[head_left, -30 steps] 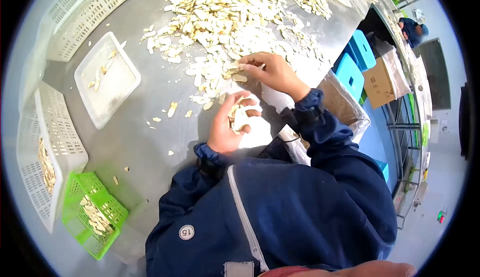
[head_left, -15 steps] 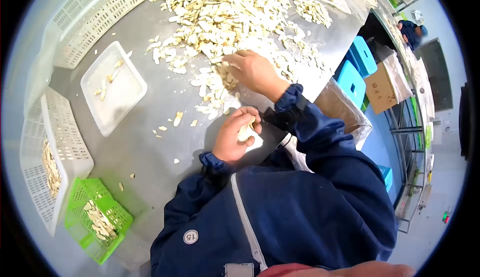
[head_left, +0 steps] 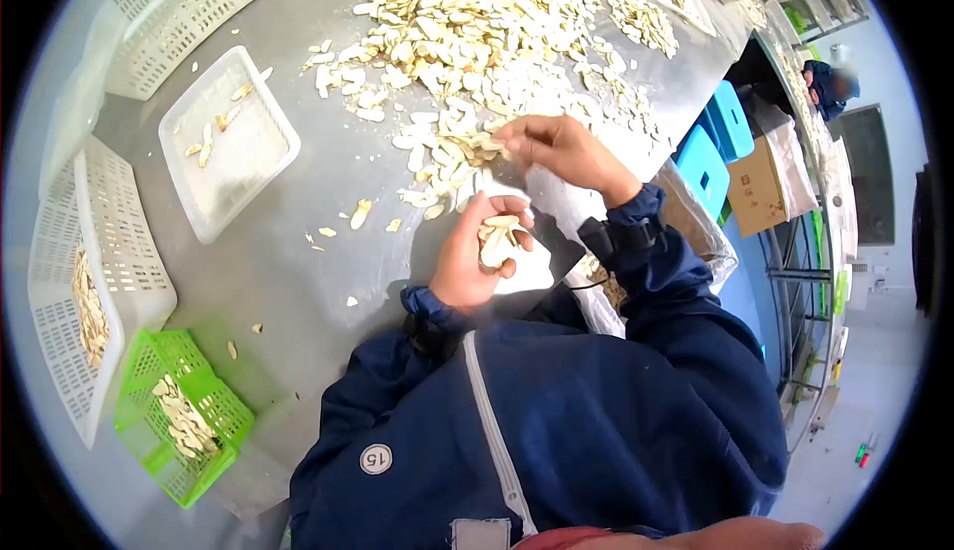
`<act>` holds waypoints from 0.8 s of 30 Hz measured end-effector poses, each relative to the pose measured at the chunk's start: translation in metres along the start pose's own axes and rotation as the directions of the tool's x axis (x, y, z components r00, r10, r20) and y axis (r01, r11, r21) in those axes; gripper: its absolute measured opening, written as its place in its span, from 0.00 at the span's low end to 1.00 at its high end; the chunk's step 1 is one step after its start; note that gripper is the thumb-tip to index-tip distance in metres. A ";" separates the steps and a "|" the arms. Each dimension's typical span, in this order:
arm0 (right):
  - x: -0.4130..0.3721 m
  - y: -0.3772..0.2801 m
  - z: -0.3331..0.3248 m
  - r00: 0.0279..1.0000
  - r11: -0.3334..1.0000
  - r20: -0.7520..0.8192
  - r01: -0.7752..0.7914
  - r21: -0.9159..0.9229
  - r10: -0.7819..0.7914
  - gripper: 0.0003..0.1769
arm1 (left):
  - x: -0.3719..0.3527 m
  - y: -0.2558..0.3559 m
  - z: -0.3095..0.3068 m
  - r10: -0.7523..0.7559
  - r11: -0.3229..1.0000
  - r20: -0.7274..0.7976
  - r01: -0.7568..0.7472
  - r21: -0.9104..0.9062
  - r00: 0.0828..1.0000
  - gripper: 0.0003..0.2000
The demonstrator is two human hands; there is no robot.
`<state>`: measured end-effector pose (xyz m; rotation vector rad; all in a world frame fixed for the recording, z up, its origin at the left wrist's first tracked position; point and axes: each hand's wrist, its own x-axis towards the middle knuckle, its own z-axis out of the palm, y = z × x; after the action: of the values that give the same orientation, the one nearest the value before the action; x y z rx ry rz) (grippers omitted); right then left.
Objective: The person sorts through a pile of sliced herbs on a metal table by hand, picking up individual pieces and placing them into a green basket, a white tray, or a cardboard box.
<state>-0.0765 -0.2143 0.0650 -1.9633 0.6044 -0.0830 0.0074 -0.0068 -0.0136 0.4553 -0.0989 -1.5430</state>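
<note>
Slices (head_left: 497, 239), pale and thin, in a small stack inside the left hand (head_left: 475, 257): palm up, fingers curled halfway over the stack, thumb across its top, so partly closed and holding. Low over the metal table (head_left: 298, 252), close to its near edge, at 6 o'clock of the big pile (head_left: 467, 23).

Right hand (head_left: 561, 148) at 1 o'clock of the left, near it but apart, thumb and forefinger pinched together on a slice (head_left: 500, 145) at the near fringe of the pile (one piece or two, too small to tell), other fingers loosely folded. Held stack therefore at 7 o'clock of the right hand, with a short stretch of table and thinly strewn pieces between.

Pile spread wide from 11 to 1 o'clock, thinning toward both hands. Stray pieces (head_left: 358, 214) loose on the table at 9 o'clock of the left hand, lying between it and the white tray (head_left: 268, 167). Tray at 10 o'clock, well apart, with only a handful of pieces inside. White perforated basket (head_left: 119, 242) farther out at 9 o'clock, more pieces in it. Green basket (head_left: 149, 371) at 8 o'clock, partly filled. Second white basket (head_left: 189, 13) at 11 o'clock, beside the pile.

Past the table edge at 3 o'clock: clear plastic bag (head_left: 691, 217), blue stools (head_left: 720, 118), cardboard box (head_left: 760, 177). Another person (head_left: 830, 83) in dark blue far off at 2 o'clock.
</note>
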 end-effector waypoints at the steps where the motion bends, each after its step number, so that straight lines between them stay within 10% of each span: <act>1: -0.009 -0.013 0.000 0.984 0.988 0.160 0.060 0.145 -0.084 0.16 | -0.002 0.002 0.007 -0.005 0.999 -0.019 0.004 -0.036 1.000 0.25; 5: -0.002 -0.024 0.018 0.942 0.911 -0.090 0.283 -0.301 -0.322 0.17 | -0.002 0.000 0.010 0.055 0.986 -0.026 -0.050 0.162 0.998 0.20; 9: 0.014 0.000 0.041 0.764 0.564 0.166 0.586 -0.581 -0.623 0.18 | -0.006 0.008 0.001 0.002 0.949 0.173 -0.057 0.311 0.985 0.09; 13: -0.009 0.012 0.022 0.823 0.719 0.051 0.522 -0.459 -0.565 0.16 | -0.006 0.014 0.001 -0.135 0.953 0.261 0.054 0.297 0.956 0.08; 18: -0.035 0.032 -0.013 0.882 0.828 -0.416 -0.056 -0.558 -0.220 0.12 | -0.010 0.006 0.018 -0.013 0.895 0.162 -0.060 0.441 0.987 0.15; 24: -0.012 0.029 0.012 0.831 0.703 -0.290 0.159 -0.693 -0.474 0.12 | -0.010 0.007 0.014 -0.052 0.865 0.181 -0.047 0.499 0.982 0.14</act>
<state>-0.0938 -0.2085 0.0369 -2.7627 0.6168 -0.6563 0.0092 -0.0007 0.0034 0.7172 -0.6633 -1.5541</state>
